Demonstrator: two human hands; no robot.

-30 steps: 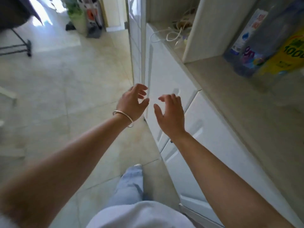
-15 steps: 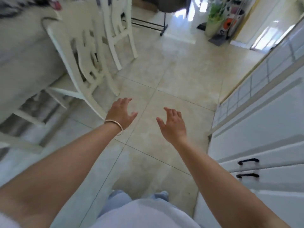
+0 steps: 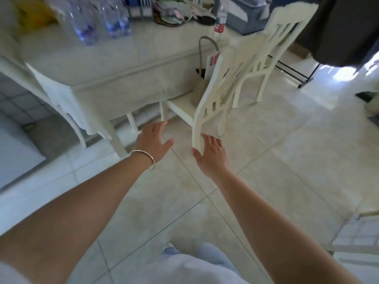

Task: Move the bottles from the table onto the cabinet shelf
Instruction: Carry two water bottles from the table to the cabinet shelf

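Clear plastic bottles with blue labels [image 3: 98, 21] stand blurred at the far left of the white table [image 3: 123, 58]. Another bottle with a red label [image 3: 221, 15] stands near the table's far right edge. My left hand [image 3: 153, 140], with a bracelet at the wrist, is held out open over the floor, below the table's near edge. My right hand [image 3: 212, 154] is open too, just in front of a chair's back. Neither hand holds anything. The cabinet shelf is out of view.
A white chair [image 3: 229, 83] stands tucked at the table with a paper bag [image 3: 202, 78] on its seat. A second chair back [image 3: 53, 93] is at the left. Cloth and a grey box lie at the table's far side. Tiled floor [image 3: 266, 171] spreads to the right.
My view has swung from the cabinet, across the floor, to the table and its bottles. Both hands stay open and empty, stretched out in front of me.
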